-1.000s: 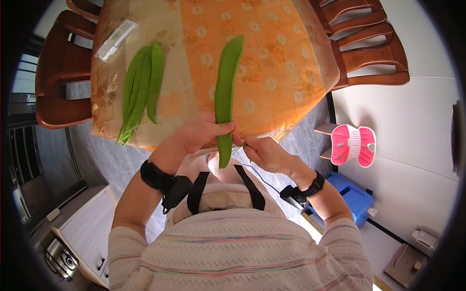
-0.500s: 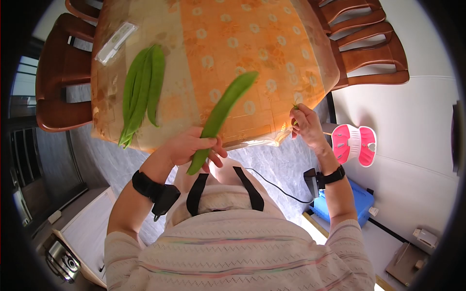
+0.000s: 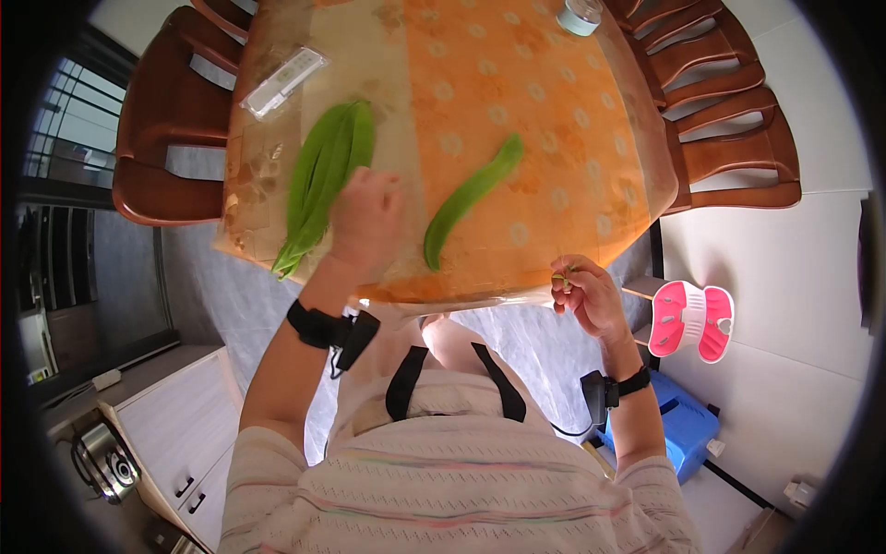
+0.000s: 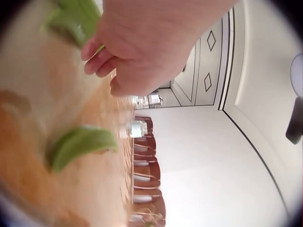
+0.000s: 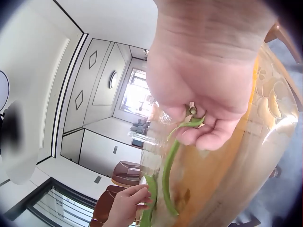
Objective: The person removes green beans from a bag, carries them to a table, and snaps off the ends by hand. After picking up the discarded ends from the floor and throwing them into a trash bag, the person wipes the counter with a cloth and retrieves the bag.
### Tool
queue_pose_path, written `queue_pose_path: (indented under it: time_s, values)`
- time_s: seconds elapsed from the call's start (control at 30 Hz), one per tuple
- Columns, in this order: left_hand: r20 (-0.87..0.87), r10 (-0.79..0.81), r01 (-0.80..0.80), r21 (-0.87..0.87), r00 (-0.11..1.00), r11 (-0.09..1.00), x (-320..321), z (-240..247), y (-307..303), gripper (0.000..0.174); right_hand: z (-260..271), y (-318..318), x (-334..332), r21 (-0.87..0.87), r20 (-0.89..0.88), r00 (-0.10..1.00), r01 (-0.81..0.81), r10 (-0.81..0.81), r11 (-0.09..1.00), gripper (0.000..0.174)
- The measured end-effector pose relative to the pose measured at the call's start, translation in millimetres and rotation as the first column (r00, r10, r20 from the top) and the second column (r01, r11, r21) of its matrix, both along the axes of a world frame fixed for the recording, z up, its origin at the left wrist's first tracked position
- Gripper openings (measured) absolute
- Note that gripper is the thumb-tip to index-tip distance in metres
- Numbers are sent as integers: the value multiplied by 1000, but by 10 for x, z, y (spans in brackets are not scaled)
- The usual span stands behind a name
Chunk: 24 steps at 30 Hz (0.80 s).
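Observation:
A long, flat green bean pod (image 3: 469, 196) lies on the orange part of the tablecloth. To its left, several similar pods (image 3: 323, 166) form a bunch. My left hand (image 3: 369, 217), blurred, is over the right edge of that bunch; in the left wrist view its fingers (image 4: 100, 64) are loosely bent beside the pods. At the table's near right edge, my right hand (image 3: 591, 295) is turned palm up and holds thin green bean trimmings (image 5: 191, 123), a curling strip and a small stem end, between thumb and fingers.
A clear plastic package with a white item (image 3: 284, 83) lies at the table's far left. A glass jar (image 3: 580, 17) stands at the far right. Wooden chairs (image 3: 171, 129) line both sides. A pink and white seat (image 3: 692, 321) and a blue box (image 3: 683, 425) are to the right.
My left hand has laid the single pod on the table and moved left to the bunch. My right hand first pulled away from the pod, rightward, with the trimmings. The view has shifted.

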State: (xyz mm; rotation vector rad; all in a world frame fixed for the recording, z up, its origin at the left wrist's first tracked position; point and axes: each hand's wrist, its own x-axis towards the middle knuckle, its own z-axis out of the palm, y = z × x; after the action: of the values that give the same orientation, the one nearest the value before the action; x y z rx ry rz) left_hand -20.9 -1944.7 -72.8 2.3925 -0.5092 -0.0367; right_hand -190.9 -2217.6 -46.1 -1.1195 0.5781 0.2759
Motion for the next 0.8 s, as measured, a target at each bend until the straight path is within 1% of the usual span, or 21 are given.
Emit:
queue_pose_path:
  time_s: [0.07, 0.1, 0.17, 0.2, 0.27, 0.3, 0.33, 0.37, 0.4, 0.43, 0.47, 0.5, 0.57, 0.6, 0.63, 0.67, 0.7, 0.73, 0.77, 0.8]
  values:
    - [228, 112, -160, 203, 967, 966, 131, 81, 180, 30, -78, 25, -9, 110, 52, 999, -9, 3, 994, 19]
    - [234, 113, -161, 202, 966, 966, 172, 73, 233, 30, -70, 60, 1, 110, 57, 998, -10, 4, 994, 19]
    - [238, 64, -154, 381, 969, 912, 267, 3, 268, 34, -31, 137, 42, 166, 166, 985, -79, 51, 983, 14]
    - [245, 59, -150, 371, 968, 916, 316, -22, 249, 34, 6, 188, 63, 156, 173, 984, -72, 45, 985, 14]
    - [138, 27, -92, 486, 990, 869, 379, -81, 222, 38, 108, 302, 119, 268, 165, 986, -44, 0, 962, 11]
    - [142, 36, -100, 473, 989, 875, 392, -57, 220, 38, 130, 345, 152, 269, 186, 983, -52, 1, 962, 9]
    - [98, 38, -78, 443, 994, 893, 395, -37, 230, 36, 151, 371, 199, 259, 190, 982, -57, 7, 964, 9]
    - [53, 31, -51, 415, 998, 908, 391, -19, 248, 35, 165, 399, 238, 217, 165, 986, -38, 2, 976, 10]
    - [56, 25, -46, 410, 998, 911, 394, -6, 290, 35, 177, 431, 272, 175, 141, 990, -16, -9, 984, 12]
    - [-14, 36, -32, 236, 999, 971, 396, 10, 353, 33, 185, 471, 311, 169, 144, 989, -8, -17, 986, 12]
    - [-87, 33, -28, 53, 996, 998, 388, 22, 409, 32, 191, 517, 358, 153, 128, 992, -31, 11, 988, 14]
    - [-85, 25, -21, 47, 996, 999, 365, 51, 453, 32, 195, 566, 413, 137, 112, 993, -56, 41, 989, 15]
    - [-163, -44, 17, -160, 986, 987, 293, 144, 558, 33, 219, 700, 506, 125, 113, 992, -60, 46, 990, 14]
    - [-163, -56, 29, -162, 985, 986, 258, 215, 615, 33, 237, 772, 552, 117, 113, 992, -71, 57, 991, 13]
    - [-349, -149, 49, -281, 925, 959, 223, 300, 672, 33, 254, 846, 602, 115, 113, 993, -58, 45, 992, 13]
    - [-509, -256, 42, -394, 822, 918, 200, 370, 722, 34, 277, 917, 655, 42, 113, 992, -64, 59, 997, 14]
    - [-511, -268, 52, -398, 817, 916, 182, 417, 766, 34, 300, 973, 698, -30, 109, 991, -71, 74, 997, 17]
    - [-583, -372, 32, -509, 722, 860, 163, 451, 810, 31, 322, 1014, 737, -34, 104, 992, -62, 65, 998, 17]
    - [-631, -476, -9, -608, 613, 794, 145, 470, 854, 29, 344, 1051, 776, -111, 146, 983, -100, 116, 989, 20]
    - [-634, -480, -8, -609, 607, 793, 134, 481, 897, 29, 370, 1080, 806, -188, 184, 968, -136, 171, 973, 24]
